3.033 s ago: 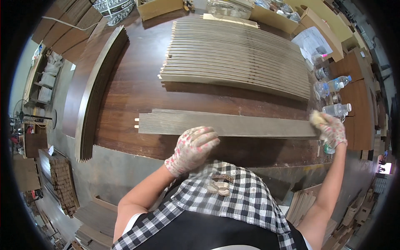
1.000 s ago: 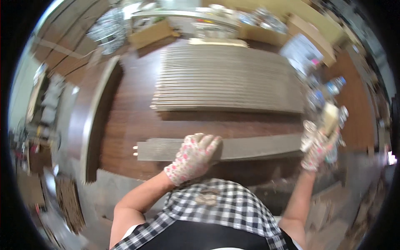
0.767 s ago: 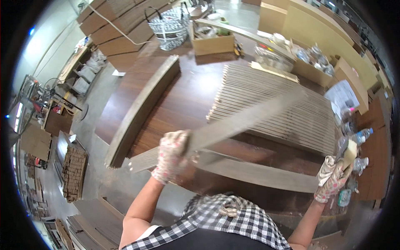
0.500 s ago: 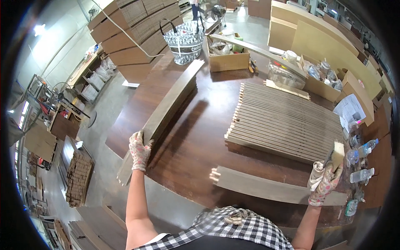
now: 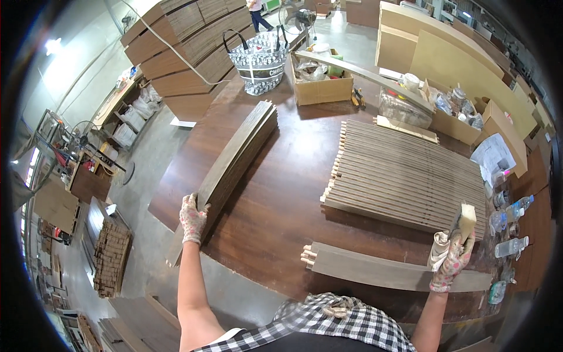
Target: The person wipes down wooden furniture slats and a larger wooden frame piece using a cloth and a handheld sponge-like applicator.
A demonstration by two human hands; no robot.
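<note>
Left hand [image 5: 192, 219] grips stacked boards [image 5: 234, 161]; right hand [image 5: 450, 264] clasps sanding block [image 5: 466, 221].

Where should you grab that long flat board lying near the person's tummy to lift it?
Probably by its two long edges near the middle, coming from above. The board lies flat on the table, long and thin, so a middle grip should keep it level. Pegs stick out of its left end, and the right hand is over its right end.

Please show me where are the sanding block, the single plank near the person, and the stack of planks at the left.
sanding block [image 5: 467, 216], head view, pale top face
single plank [image 5: 375, 270], head view, middle of top face
plank stack [image 5: 237, 152], head view, top board
</note>
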